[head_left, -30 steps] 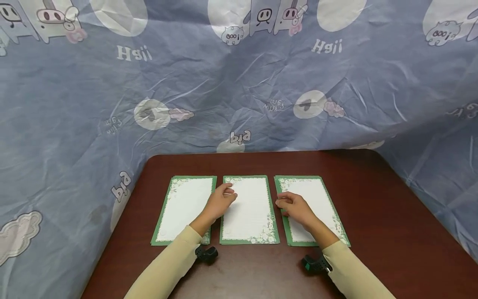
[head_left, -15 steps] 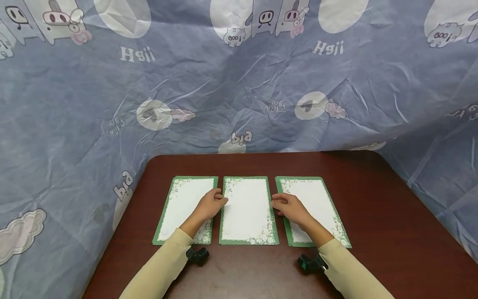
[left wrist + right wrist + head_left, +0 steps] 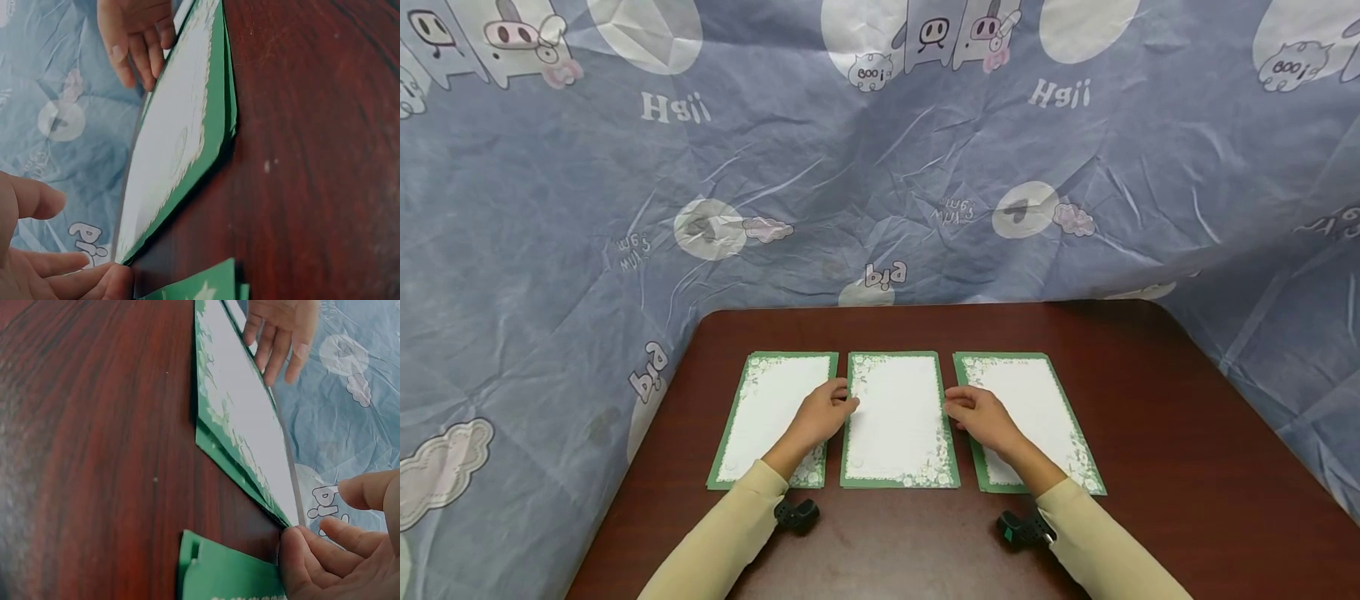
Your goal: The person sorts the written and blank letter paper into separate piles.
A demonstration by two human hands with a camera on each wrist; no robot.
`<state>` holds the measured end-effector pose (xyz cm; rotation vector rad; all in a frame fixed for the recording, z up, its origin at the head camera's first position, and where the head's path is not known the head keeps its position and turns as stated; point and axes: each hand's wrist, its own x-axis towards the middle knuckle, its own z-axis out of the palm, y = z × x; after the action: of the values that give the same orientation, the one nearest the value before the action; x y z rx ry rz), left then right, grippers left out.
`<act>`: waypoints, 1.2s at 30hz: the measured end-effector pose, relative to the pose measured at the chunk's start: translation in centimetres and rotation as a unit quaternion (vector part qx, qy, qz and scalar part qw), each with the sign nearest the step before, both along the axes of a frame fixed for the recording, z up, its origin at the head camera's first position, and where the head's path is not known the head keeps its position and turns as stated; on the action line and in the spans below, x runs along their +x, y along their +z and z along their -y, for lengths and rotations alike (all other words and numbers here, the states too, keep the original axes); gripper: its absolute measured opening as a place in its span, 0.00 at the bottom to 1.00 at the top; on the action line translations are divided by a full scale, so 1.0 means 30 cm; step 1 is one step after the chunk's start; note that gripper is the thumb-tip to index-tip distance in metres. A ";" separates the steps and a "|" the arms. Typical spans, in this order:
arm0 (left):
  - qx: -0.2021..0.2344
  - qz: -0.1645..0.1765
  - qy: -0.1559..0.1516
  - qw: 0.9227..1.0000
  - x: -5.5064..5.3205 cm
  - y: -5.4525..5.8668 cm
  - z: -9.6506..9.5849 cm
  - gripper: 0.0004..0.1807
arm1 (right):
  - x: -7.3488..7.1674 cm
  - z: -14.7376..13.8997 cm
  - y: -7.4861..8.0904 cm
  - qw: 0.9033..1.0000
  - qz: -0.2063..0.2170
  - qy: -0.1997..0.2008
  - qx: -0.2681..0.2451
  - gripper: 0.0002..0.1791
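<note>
Three small stacks of green-bordered, flower-printed stationery paper lie side by side. My left hand (image 3: 820, 412) is at the left edge of the middle stack (image 3: 897, 421), above the right part of the left stack (image 3: 767, 408). At the middle stack's opposite edge is my right hand (image 3: 989, 418), over the inner side of the right stack (image 3: 1033, 400). In the left wrist view, the fingers (image 3: 62, 281) touch the paper's edge, with the thumb held apart. The right wrist view likewise has fingertips (image 3: 294, 556) against the edge, thumb raised. Neither hand pinches a sheet.
All the paper lies on a dark reddish-brown table (image 3: 1157, 417). A wrinkled blue cloth (image 3: 925, 150) with cartoon prints hangs behind and beside it. Black straps with camera mounts (image 3: 797, 515) sit at both wrists.
My left hand has moved left from above the middle stack to its left edge. The right hand has shifted slightly left to the right edge. In the last half second both stayed nearly still.
</note>
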<state>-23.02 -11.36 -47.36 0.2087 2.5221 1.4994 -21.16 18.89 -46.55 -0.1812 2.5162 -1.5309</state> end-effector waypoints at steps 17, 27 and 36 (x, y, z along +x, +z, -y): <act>0.041 -0.072 0.041 0.996 0.020 -0.036 -0.022 0.28 | -0.008 0.036 -0.019 0.996 -0.046 -0.067 -0.045 0.20; 0.074 -0.051 0.056 0.994 0.009 -0.017 0.030 0.34 | -0.037 0.089 0.001 0.995 -0.052 -0.074 -0.032 0.17; 0.073 -0.029 0.082 0.993 0.009 0.021 0.157 0.31 | -0.086 0.182 0.020 0.997 -0.040 -0.031 -0.052 0.13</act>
<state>-22.76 -16.07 -46.73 0.0689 2.5291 1.7682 -23.74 13.45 -45.96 -0.1851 2.5269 -1.7131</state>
